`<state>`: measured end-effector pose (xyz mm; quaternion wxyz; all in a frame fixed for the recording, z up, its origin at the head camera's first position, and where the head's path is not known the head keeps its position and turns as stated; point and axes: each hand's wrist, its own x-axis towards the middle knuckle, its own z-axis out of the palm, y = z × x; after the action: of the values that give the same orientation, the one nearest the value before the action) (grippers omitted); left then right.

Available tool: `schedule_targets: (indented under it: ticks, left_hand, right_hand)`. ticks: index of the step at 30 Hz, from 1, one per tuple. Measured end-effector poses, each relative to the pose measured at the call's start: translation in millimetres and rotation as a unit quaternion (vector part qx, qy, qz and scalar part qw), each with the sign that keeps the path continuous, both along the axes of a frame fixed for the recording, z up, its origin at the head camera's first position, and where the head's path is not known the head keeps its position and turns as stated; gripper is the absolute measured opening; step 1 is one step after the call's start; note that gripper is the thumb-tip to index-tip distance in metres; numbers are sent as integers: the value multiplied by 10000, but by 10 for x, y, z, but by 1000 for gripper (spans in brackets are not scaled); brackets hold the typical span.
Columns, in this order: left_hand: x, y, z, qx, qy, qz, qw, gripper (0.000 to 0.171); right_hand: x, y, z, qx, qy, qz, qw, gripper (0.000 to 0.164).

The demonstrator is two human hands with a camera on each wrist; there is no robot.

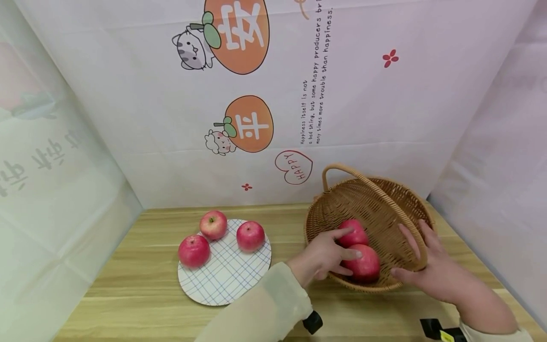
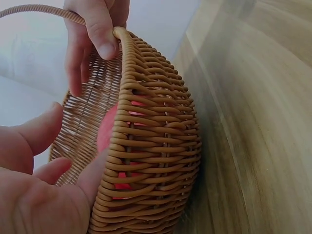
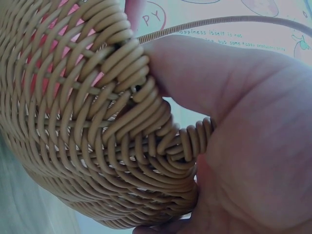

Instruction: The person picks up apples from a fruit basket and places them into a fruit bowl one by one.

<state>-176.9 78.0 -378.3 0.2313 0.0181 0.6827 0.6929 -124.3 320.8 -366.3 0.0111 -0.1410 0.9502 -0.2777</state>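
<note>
Two red apples [image 1: 362, 264] lie inside a brown wicker basket [image 1: 314, 218], which tips with its mouth toward the camera. My left hand [image 1: 322, 254] reaches over the basket's left rim, its fingers spread and fairly straight against the apples. In the left wrist view, the left hand's thumb [image 2: 44, 129] stands apart from the other fingers, and the wicker partly hides an apple [image 2: 106, 129]. On the basket's right side, my right hand [image 1: 444, 266] grips the rim by the foot of the handle [image 1: 393, 204]. Its thumb and fingers straddle the wicker [image 3: 87, 122].
Left of the basket lies a round white plate [image 1: 213, 285] with a blue grid. It carries three apples [image 1: 250, 236], two along its left edge. The wooden table [image 1: 132, 285] meets a printed white cloth backdrop [image 1: 363, 118] behind, with cloth at both sides.
</note>
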Motion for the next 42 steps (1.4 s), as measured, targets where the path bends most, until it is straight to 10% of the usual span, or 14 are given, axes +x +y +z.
schedule_targets:
  ticks: [12, 28, 42]
  left_hand:
    - [-20, 86, -9, -821, 340, -323, 9955, 58]
    - [-95, 124, -55, -837, 74, -1073, 9907, 50]
    - [-93, 217, -112, -1452, 518, -735, 9853, 49]
  right_hand:
    - [13, 3, 0, 36, -61, -26, 10000, 110]
    - [20, -3, 14, -252, -163, -248, 9992, 115]
    - [18, -45, 15, -265, -37, -302, 9992, 103]
